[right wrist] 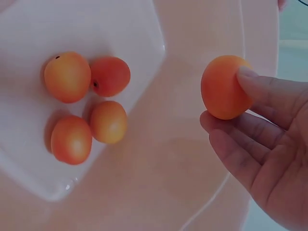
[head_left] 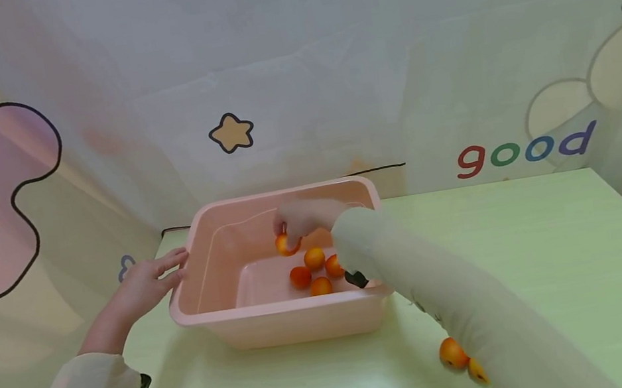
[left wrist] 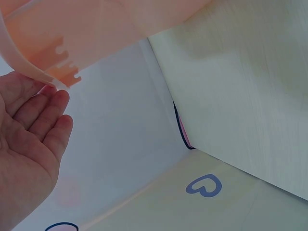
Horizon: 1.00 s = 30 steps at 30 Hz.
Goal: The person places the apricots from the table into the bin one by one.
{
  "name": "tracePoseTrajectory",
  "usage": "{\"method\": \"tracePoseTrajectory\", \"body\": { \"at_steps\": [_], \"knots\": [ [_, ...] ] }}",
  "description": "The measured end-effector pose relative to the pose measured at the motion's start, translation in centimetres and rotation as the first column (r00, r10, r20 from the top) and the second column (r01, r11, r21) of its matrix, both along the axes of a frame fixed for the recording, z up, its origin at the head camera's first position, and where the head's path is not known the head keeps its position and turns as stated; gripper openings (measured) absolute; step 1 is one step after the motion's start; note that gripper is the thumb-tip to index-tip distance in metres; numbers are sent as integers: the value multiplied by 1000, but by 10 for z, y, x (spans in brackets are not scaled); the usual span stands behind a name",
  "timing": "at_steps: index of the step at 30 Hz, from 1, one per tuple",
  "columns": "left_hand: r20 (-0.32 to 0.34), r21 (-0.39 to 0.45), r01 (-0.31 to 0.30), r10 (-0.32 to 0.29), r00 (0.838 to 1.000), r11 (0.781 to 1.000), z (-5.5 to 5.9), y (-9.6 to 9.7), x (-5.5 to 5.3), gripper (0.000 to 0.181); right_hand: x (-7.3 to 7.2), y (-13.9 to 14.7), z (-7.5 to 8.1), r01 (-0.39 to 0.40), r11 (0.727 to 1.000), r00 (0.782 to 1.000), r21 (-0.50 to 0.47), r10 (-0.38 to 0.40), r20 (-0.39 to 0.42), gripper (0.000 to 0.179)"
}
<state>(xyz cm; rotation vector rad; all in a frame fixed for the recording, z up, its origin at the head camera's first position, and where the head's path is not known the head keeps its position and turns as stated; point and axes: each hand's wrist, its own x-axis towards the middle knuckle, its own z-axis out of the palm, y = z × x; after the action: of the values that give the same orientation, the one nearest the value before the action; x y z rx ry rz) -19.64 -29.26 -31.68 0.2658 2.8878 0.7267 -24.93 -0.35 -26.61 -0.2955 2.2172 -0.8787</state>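
Observation:
A pink plastic basin [head_left: 300, 321] stands on the table, and several orange apricots [head_left: 314, 258] lie together on its floor. Inside the basin, my right hand [head_left: 305, 216] pinches one apricot [right wrist: 224, 87] between thumb and fingers, raised above the others. The right wrist view shows the apricots on the floor [right wrist: 67, 77] close to one another, apart from the held one. My left hand [head_left: 149, 284] touches the basin's left rim with its fingers nearly straight; in the left wrist view the fingertips [left wrist: 60, 98] lie just under the rim [left wrist: 29, 67].
Two more apricots [head_left: 453, 354] lie on the pale green table [head_left: 537, 254] in front and to the right of the basin, one partly covered by my right sleeve [head_left: 458, 292]. A printed cloth [head_left: 293, 76] hangs behind the table and along its sides.

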Motion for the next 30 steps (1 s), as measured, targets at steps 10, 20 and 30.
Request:
{"method": "tracePoseTrajectory", "body": {
  "at_steps": [10, 20, 30],
  "knots": [
    [-4, 15, 8, -8, 1000, 1000, 0, -1, -1, 54, 46, 1, 31, 439, 895, 874, -78, -406, 266, 21],
    [0, 15, 10, -10, 1000, 1000, -1, -3, -2, 53, 41, -9, 19, 484, 874, 847, -47, -455, 274, 21],
    [-2, 19, 12, -12, 1000, 1000, -2, -4, -3, 53, -11, -27, -48, 162, 984, 983, -66, -156, 99, 18]
  ]
}}
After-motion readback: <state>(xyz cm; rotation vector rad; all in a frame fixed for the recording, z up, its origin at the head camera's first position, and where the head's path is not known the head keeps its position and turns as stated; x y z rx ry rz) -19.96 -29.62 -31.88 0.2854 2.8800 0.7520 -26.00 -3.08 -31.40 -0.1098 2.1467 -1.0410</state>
